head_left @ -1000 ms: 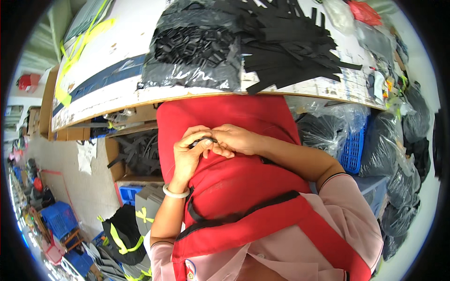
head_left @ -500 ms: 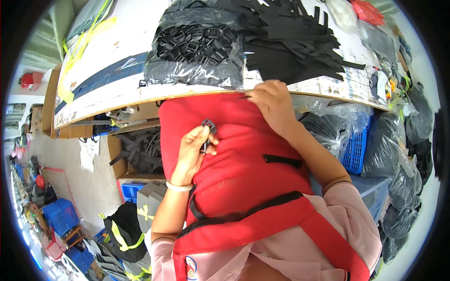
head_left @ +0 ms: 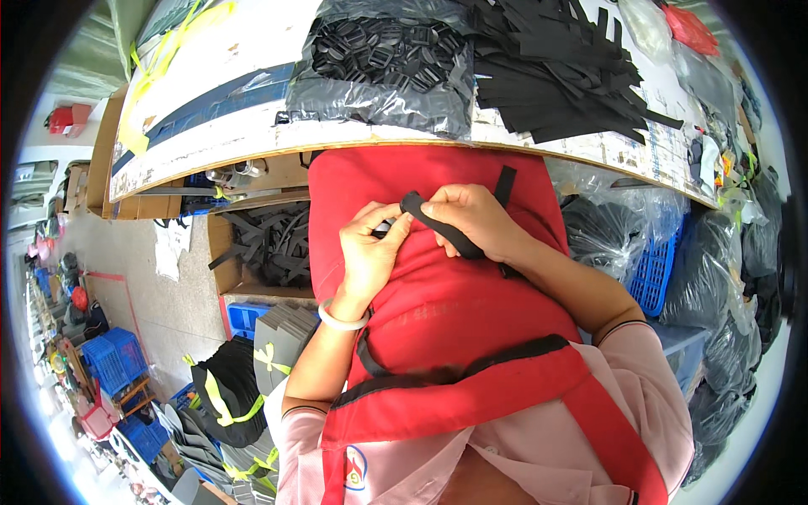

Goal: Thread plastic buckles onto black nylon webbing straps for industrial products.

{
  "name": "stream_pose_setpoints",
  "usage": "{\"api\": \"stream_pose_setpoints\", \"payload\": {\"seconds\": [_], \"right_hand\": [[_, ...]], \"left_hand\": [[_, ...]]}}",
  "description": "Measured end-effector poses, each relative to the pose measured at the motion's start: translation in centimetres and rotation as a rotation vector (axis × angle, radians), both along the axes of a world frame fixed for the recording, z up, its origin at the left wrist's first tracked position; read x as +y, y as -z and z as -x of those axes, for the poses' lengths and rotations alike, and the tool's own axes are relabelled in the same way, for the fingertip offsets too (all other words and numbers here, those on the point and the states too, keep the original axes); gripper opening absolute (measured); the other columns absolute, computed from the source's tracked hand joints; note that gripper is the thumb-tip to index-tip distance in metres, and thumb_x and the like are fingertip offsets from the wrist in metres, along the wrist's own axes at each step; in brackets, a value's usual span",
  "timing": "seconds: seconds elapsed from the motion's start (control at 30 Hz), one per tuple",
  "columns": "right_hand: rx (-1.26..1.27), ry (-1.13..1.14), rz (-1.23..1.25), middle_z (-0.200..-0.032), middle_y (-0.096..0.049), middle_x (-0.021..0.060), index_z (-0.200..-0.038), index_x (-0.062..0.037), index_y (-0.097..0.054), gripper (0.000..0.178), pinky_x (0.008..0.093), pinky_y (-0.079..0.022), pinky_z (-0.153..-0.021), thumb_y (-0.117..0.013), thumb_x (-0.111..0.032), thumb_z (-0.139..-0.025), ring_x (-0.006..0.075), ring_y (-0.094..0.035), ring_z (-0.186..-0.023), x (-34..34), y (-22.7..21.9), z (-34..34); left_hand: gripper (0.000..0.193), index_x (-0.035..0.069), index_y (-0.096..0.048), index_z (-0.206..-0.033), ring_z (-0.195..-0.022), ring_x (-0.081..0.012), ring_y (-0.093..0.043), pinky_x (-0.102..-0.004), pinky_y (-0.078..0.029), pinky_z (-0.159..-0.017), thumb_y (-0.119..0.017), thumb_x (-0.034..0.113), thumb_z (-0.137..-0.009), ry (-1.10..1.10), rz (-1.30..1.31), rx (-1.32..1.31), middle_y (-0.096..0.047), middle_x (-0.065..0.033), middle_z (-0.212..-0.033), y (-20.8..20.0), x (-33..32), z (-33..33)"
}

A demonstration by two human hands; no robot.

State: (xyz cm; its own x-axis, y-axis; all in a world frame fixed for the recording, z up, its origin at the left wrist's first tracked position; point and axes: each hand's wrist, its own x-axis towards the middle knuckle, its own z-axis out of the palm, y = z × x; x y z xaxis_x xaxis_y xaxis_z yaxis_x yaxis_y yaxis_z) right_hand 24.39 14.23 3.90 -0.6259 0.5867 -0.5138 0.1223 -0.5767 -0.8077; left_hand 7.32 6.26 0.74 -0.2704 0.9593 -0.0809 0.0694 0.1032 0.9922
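Note:
My left hand (head_left: 374, 248) is closed around a black plastic buckle (head_left: 384, 227), which mostly hides behind the fingers. Pinched in my right hand (head_left: 471, 215) is a black webbing strap (head_left: 450, 234). Its end meets the fingertips of my left hand at the buckle; whether it passes through a slot cannot be made out. Both hands are close together above the red apron (head_left: 438, 311) on my lap. Another stretch of black strap (head_left: 506, 185) sticks up behind my right hand.
On the white table (head_left: 219, 178) in front lies an open bag of black buckles (head_left: 387, 55), beside a pile of black straps (head_left: 564, 71). A cardboard box of dark strips (head_left: 269, 244) stands below at left. Plastic bags and a blue crate (head_left: 652, 273) are at right.
My right hand has come back from the table edge with a black strap and met my left hand. The left hand has risen slightly with the buckle. The whole view has shifted a little.

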Motion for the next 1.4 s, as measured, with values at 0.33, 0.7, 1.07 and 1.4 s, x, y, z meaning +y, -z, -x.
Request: {"api": "stream_pose_setpoints", "payload": {"seconds": [0.33, 0.7, 1.07, 1.4], "right_hand": [[0.048, 0.056, -0.143, -0.075, -0.062, 0.0043, -0.102, -0.0023, -0.059, 0.024, 0.0195, -0.045, -0.052, -0.051, -0.025, -0.097, 0.0069, -0.057, -0.057, -0.1, 1.1, 0.7], [0.144, 0.053, -0.865, -0.096, -0.058, 0.0060, -0.097, 0.0005, -0.061, 0.008, 0.0208, -0.045, -0.071, -0.057, -0.005, -0.092, 0.0086, -0.057, -0.077, -0.1, 1.5, 0.9], [-0.095, -0.054, -0.283, -0.066, -0.058, 0.0025, -0.082, -0.0022, -0.055, 0.015, 0.0205, -0.045, -0.040, -0.061, -0.014, -0.090, 0.0067, -0.055, -0.049, -0.3, -0.4, 0.3], [0.128, -0.065, 0.112, -0.070, -0.058, 0.0029, -0.086, -0.0010, -0.057, 0.022, 0.0208, -0.048, -0.046, -0.058, -0.021, -0.094, 0.0081, -0.057, -0.054, 0.7, 2.1, 0.3]], "left_hand": [[0.014, -0.001, -0.068, -0.094, -0.062, -0.0141, -0.058, -0.0256, -0.046, -0.055, -0.070, 0.001, -0.080, 0.057, -0.264, 0.359, -0.061, -0.0078, -0.074, 0.2, -0.3, -0.1], [0.020, -0.002, -0.066, -0.099, -0.047, -0.0073, -0.045, -0.0191, -0.030, -0.037, -0.061, 0.016, -0.093, 0.030, 0.338, -0.919, -0.059, -0.0027, -0.068, -0.4, 0.4, 0.6], [0.016, -0.001, -0.070, -0.099, -0.048, -0.0044, -0.046, -0.0187, -0.033, -0.042, -0.070, 0.006, -0.085, -0.189, 0.132, -0.470, -0.063, -0.0019, -0.072, 0.5, 0.1, -0.4], [0.014, -0.002, -0.071, -0.098, -0.052, -0.0048, -0.047, -0.0192, -0.036, -0.047, -0.069, 0.001, -0.084, -0.030, -0.028, -0.312, -0.058, -0.0023, -0.074, 0.5, -0.5, 0.1]]}}
